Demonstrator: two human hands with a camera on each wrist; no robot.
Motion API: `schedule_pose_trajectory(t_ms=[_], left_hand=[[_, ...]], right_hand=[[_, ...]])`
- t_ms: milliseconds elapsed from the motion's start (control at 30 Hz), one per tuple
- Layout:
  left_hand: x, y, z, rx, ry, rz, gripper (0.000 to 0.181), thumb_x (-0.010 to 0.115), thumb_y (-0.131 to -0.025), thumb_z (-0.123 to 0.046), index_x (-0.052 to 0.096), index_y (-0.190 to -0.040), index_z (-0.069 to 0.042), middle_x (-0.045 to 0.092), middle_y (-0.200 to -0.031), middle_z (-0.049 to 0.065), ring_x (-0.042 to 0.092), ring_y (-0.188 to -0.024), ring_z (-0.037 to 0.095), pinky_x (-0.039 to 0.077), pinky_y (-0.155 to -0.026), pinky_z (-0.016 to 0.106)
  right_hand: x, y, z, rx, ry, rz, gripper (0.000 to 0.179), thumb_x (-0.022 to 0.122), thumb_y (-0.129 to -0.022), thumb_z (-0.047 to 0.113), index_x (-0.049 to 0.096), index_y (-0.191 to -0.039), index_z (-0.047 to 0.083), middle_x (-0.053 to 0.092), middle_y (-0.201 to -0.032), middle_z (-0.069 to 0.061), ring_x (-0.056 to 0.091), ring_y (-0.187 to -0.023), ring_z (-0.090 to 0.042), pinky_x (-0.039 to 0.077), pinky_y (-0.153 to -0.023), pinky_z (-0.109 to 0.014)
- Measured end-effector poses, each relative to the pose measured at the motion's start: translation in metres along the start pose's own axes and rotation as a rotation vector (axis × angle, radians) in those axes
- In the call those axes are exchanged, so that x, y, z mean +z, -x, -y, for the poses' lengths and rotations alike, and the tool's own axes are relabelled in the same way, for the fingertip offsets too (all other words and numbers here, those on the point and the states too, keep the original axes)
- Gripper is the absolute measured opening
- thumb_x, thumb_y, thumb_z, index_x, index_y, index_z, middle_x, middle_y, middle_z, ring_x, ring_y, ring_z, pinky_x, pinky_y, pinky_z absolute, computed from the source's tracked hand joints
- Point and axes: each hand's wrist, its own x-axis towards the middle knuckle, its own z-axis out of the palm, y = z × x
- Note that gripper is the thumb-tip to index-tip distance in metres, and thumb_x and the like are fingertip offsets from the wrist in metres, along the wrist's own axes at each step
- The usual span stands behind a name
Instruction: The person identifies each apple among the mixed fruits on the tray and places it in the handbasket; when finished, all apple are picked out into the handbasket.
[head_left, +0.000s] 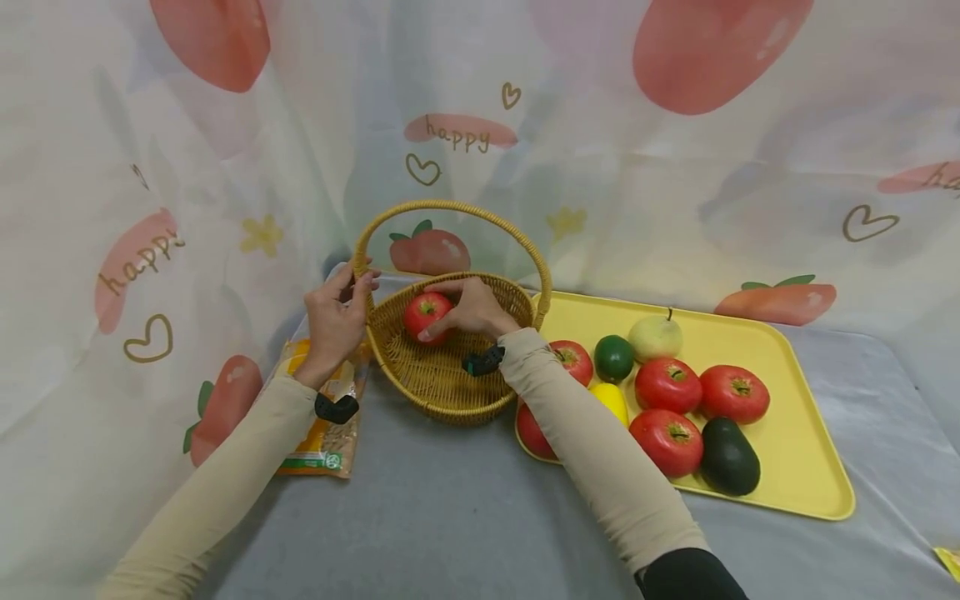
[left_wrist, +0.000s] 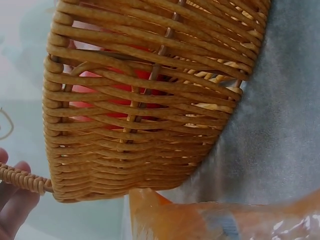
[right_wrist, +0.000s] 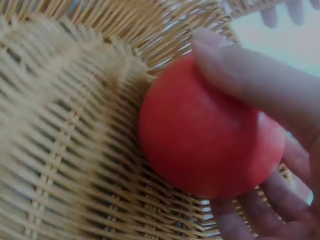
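Note:
My right hand [head_left: 474, 309] grips a red apple [head_left: 426, 316] inside the wicker basket [head_left: 442, 406], near its left inner wall. In the right wrist view the thumb lies over the apple [right_wrist: 210, 135] and the other fingers curl beneath it. With its fingers around the base of the tall handle [head_left: 450, 205], my left hand [head_left: 335, 317] holds the basket at its left side. The left wrist view shows red through the gaps in the basket's weave [left_wrist: 135, 150], and fingers at the handle [left_wrist: 22, 177].
Right of the basket lies a yellow tray [head_left: 795, 450] with several red apples [head_left: 667, 442], a pale pear [head_left: 656, 338], a dark avocado [head_left: 729, 457], a green round fruit [head_left: 613, 358] and something yellow [head_left: 611, 401]. A plastic food bag [head_left: 322, 437] lies left of the basket. Printed cloth hangs behind.

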Motion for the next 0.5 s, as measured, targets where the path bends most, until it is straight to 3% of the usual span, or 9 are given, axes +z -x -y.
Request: schedule_pose_trajectory(t_ms=[500], left_hand=[[0.0030, 0.0010, -0.0042, 0.016, 0.001, -0.034, 0.025, 0.063, -0.106, -0.004, 0.075, -0.127, 0.001, 0.079, -0.107, 0.023, 0.078, -0.086, 0.040, 0.053, -0.079, 0.005]], right_hand=[[-0.0022, 0.0025, -0.0043, 0.009, 0.035, 0.043, 0.082, 0.099, -0.076, 0.016, 0.063, -0.149, 0.017, 0.063, -0.147, -0.013, 0.062, -0.132, -0.031, 0.055, -0.108, -0.045]])
